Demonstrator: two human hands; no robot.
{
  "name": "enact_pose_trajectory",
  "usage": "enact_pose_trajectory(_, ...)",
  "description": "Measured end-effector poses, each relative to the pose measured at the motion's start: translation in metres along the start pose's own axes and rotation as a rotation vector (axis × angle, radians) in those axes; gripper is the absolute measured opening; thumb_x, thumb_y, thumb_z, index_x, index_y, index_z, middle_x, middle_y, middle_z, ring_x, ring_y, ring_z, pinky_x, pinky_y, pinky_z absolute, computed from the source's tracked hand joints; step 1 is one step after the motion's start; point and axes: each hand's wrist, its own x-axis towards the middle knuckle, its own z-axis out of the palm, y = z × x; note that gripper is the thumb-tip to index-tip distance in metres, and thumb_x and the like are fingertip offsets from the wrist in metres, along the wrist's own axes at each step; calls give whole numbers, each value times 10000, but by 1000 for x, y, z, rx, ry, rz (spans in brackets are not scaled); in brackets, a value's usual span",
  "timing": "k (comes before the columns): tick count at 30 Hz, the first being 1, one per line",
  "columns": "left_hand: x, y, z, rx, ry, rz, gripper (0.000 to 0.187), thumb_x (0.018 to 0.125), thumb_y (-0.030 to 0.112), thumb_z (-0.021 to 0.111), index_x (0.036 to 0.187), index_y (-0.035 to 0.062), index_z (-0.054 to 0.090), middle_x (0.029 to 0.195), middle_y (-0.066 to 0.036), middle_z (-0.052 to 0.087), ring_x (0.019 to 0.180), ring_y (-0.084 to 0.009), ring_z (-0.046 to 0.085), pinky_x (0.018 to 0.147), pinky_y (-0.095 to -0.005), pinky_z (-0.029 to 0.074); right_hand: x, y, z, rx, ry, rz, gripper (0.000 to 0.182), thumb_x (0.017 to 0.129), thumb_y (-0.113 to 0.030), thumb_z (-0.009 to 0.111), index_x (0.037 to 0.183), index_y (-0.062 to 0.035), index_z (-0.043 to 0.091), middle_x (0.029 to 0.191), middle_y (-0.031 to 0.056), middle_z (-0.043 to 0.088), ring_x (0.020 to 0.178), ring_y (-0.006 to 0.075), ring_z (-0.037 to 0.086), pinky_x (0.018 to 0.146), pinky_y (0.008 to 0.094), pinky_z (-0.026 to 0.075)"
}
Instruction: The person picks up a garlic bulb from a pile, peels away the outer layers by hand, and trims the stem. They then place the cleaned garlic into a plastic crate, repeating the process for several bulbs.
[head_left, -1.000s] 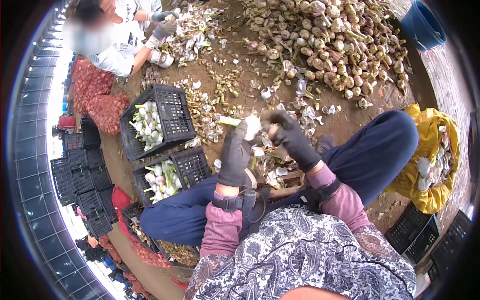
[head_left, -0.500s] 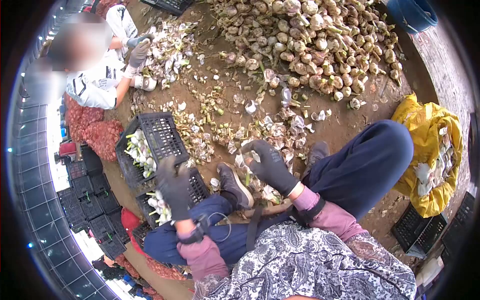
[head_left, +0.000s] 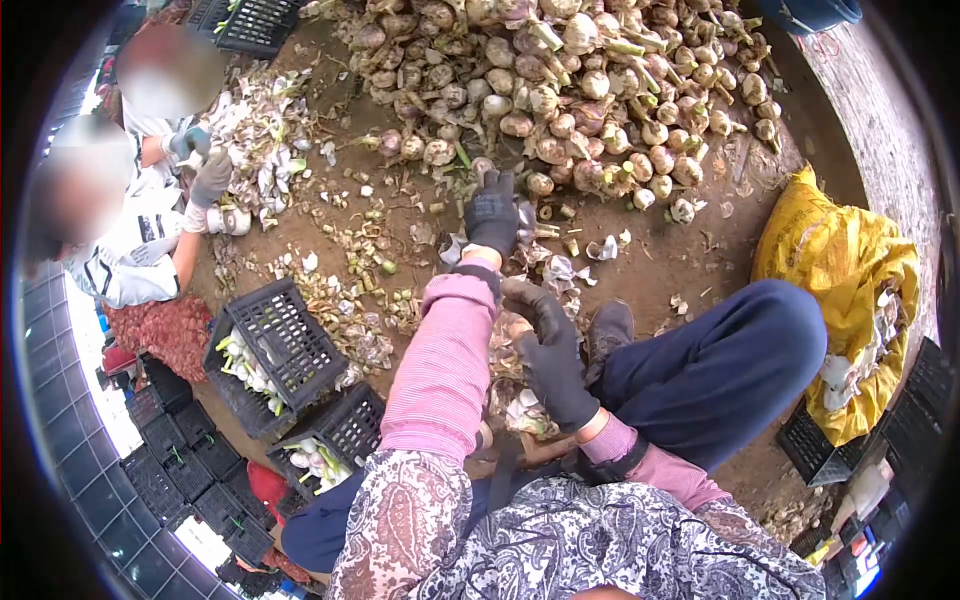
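My left hand point(head_left: 492, 215), in a dark grey glove, is stretched forward to the near edge of the garlic pile point(head_left: 590, 90). Its fingers are bent down and closed at a garlic bulb point(head_left: 482, 166) with a stem. Nearer my body, my right hand point(head_left: 556, 355), also gloved, is held over dry garlic skins point(head_left: 525, 412). The right fingers are curled, with a gap at the thumb. The palm side is turned away, so whatever lies in it cannot be made out.
Two black crates with trimmed white garlic point(head_left: 318, 462) stand at my left. Skins and stem bits litter the ground point(head_left: 375, 245). A yellow sack point(head_left: 835, 265) is beside my right knee. At the upper left a co-worker's gloved hand point(head_left: 212, 178) is near a heap of skins.
My left hand has swung from above the crates at the left to the garlic pile ahead. My right hand has shifted slightly right and stayed curled. The view has shifted.
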Motion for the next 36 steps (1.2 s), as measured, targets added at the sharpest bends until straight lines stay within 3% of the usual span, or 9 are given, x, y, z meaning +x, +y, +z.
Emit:
enact_pose_trajectory(13,-32,-21,46,-89,49,99,529,804,239,700,1290,103,538,1259,-210,572,1135,-416,586,959,-517,480,-8,4,-5,-9,-95,17,399,898,26,500,1292,29,569,1233,94,620,1173,187,588,1061,318,443)
enact_pose_trajectory(17,-71,26,12,-215,-65,-210,641,743,349,792,1256,50,551,1232,-227,592,1118,-409,596,945,-502,486,-4,10,-20,-101,-33,-49,394,932,7,523,1324,21,564,1254,86,623,1180,168,576,1046,316,448)
enact_pose_trajectory(18,-82,9,28,-204,78,-87,606,732,386,807,1185,31,617,1153,-240,645,1070,-410,630,914,-485,505,-4,12,-22,-122,-6,-48,403,942,-3,531,1344,16,560,1267,80,618,1184,157,569,1038,317,452)
enact_pose_trajectory(20,-112,-2,22,-578,-106,-463,500,778,366,776,1112,9,672,1049,-243,693,977,-404,662,883,-474,518,-2,34,-30,-126,114,-88,446,940,14,533,1385,15,528,1293,79,606,1199,161,563,1055,312,444)
enact_pose_trajectory(22,-151,-19,10,-1304,22,-314,401,899,328,672,1136,6,693,933,-97,710,814,-209,667,721,-354,538,5,44,-37,-22,82,-138,497,929,16,560,1422,13,496,1322,77,591,1215,170,556,1063,310,438)
enact_pose_trajectory(25,-213,-10,-60,-1417,49,-502,297,1000,236,535,1116,26,711,899,-24,690,687,-110,623,574,-244,481,-2,31,-28,-71,82,-59,450,914,-27,632,1354,7,541,1259,92,617,1093,154,596,932,294,485)
enact_pose_trajectory(29,-257,9,-101,-1119,117,-284,197,981,139,584,1077,17,705,928,14,695,814,-71,621,726,-233,509,-12,14,-17,-149,-272,202,280,965,-210,670,1173,-23,656,1030,29,698,867,106,620,752,255,504)
enact_pose_trajectory(32,-270,15,-111,-1347,195,-283,204,986,171,586,1053,30,717,955,-9,699,823,-83,631,714,-251,533,-23,12,-9,-9,-315,185,276,1001,-257,632,1164,-36,659,1034,35,699,863,99,632,736,268,524)
enact_pose_trajectory(36,-290,15,-137,-1564,327,-467,432,1016,320,578,1360,59,552,1226,-72,642,868,-135,677,682,-273,581,-28,18,-2,317,-300,166,296,1030,-263,583,1195,-22,631,1046,46,690,824,114,643,738,291,553)
